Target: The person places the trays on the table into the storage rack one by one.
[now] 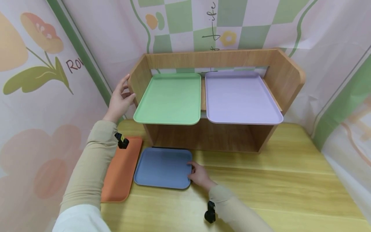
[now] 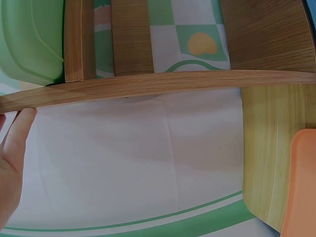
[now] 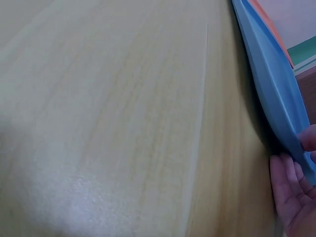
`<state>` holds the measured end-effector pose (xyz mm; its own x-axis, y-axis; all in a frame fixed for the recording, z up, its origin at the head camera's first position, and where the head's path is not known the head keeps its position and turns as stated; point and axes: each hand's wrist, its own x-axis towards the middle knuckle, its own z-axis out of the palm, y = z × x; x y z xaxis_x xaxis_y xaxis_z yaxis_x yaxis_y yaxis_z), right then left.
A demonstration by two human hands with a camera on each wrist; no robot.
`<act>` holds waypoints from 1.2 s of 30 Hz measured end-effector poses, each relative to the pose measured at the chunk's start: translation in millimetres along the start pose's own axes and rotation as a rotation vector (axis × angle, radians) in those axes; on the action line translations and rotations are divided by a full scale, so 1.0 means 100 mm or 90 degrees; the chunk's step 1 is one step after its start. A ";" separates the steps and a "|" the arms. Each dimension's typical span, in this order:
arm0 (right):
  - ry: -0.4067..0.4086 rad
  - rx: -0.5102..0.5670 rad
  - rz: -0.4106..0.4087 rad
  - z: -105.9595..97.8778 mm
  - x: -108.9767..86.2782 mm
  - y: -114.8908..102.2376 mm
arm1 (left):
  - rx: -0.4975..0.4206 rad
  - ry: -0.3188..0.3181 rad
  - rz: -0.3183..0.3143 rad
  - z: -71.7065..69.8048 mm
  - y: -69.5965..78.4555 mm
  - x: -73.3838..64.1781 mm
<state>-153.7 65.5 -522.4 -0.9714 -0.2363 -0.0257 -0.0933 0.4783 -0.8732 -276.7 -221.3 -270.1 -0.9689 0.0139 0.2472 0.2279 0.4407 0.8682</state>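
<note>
A blue tray (image 1: 163, 168) lies low over the table in front of the wooden shelf (image 1: 211, 59). My right hand (image 1: 200, 176) pinches its right edge, thumb on top and fingers beneath, as the right wrist view shows of the hand (image 3: 296, 195). At the upper left, my left hand (image 1: 119, 98) touches the outer side of the shelf's left panel. Its fingers look fairly straight against the wood in the left wrist view, where only part of the hand (image 2: 14, 158) shows. A green tray (image 1: 171, 98) and a lilac tray (image 1: 242, 96) rest side by side on the upper level.
An orange tray (image 1: 123, 170) lies on the wooden table (image 1: 275, 187) left of the blue one, partly behind my left sleeve. The shelf's lower compartment (image 1: 203, 133) faces me. Printed cloth (image 1: 327, 42) hangs behind and at the sides.
</note>
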 end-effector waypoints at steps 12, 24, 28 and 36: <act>-0.117 0.237 0.098 -0.13 -0.04 0.04 | 0.002 -0.003 0.001 -0.01 0.00 -0.03; -0.161 0.328 0.123 -0.35 -0.14 0.25 | -0.008 -0.004 -0.006 0.00 0.02 -0.01; -0.160 0.344 0.129 -0.43 -0.19 0.29 | -0.008 -0.001 -0.006 0.00 0.03 -0.01; -0.152 0.331 0.142 -0.53 -0.27 0.31 | -0.001 0.000 -0.006 0.00 0.02 -0.01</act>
<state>-141.7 131.2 -523.1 -0.8734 -0.3901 -0.2915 0.2842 0.0778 -0.9556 -274.9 -220.1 -268.9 -0.9710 0.0093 0.2389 0.2186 0.4390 0.8715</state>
